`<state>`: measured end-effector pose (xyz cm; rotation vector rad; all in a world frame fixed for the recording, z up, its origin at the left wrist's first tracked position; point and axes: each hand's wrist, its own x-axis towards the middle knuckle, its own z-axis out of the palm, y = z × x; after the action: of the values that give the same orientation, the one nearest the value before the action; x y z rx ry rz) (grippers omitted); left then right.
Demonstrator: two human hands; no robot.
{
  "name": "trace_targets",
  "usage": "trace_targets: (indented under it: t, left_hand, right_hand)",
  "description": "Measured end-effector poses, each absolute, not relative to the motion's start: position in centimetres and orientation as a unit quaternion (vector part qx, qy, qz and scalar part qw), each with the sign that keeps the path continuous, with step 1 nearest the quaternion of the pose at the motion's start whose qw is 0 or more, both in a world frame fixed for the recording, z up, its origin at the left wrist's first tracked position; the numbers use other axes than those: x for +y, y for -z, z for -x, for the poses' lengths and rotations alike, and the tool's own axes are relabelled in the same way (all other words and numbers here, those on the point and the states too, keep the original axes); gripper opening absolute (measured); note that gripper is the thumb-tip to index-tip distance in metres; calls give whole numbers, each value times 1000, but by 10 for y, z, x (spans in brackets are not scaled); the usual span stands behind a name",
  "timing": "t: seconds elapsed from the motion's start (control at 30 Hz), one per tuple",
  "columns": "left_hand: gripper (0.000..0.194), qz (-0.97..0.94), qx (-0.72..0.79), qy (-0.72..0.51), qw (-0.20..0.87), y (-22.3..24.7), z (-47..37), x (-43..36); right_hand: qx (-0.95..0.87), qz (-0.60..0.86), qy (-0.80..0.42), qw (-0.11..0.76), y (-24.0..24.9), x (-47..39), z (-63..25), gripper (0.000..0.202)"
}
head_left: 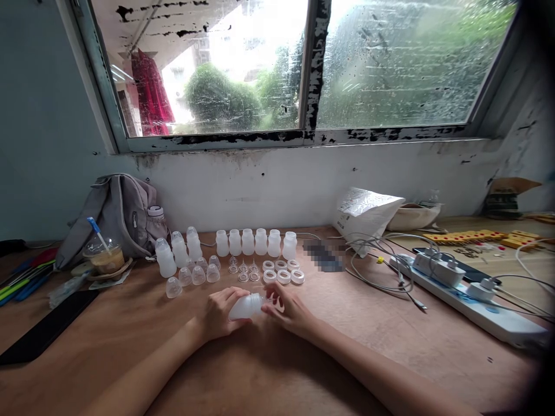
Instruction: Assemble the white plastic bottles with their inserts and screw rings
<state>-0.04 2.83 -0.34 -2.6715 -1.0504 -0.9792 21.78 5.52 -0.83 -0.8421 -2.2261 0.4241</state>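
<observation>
My left hand (222, 312) is wrapped round a white translucent bottle (243, 308), which lies tilted with its threaded neck to the right. At that neck, my right hand (284, 309) pinches a small clear piece (269, 301), probably a nipple; its shape is partly hidden by the fingers. Behind the hands are several white rings (283, 277) in two rows, with several clear nipples (243, 270) left of them. Several clear domed caps (198, 275) stand farther left. A row of open bottles (247, 242) stands at the back, and capped bottles (165, 257) are at the left.
At the left are a grey backpack (124, 214), a drink cup (105, 257), pens (28, 280) and a black mat (47, 326). A white pouch (366, 216), tangled cables (377, 277) and a power strip (468, 306) occupy the right.
</observation>
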Motion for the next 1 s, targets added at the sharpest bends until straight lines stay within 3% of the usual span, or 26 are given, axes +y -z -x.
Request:
trace_targets:
  t: [0.1,0.27,0.47,0.63,0.8,1.0]
  left_hand:
    - [41,889,-336,310,45,3,0,28]
    - [42,903,-322,279,53,10,-1,28]
    - [42,902,-304,295,83,17,-3,30]
    - [45,890,-334,307,41,11,-8,28]
    - [45,838,-424,340,-50,11,-13,25]
    - [44,861,-416,285,-73,16,-19,19]
  right_hand:
    - [-897,284,-107,323,4,52,-218,42]
    - [-924,268,-48,269,-2,47,-216,32]
    - [-922,296,-64,239,-2,44,-216,26]
    - [-868,325,-208,312,-3,50,-217,24]
    - [-747,279,-445,407,-3,56,-216,40]
    - [-782,262,-423,374,8,50,-206,40]
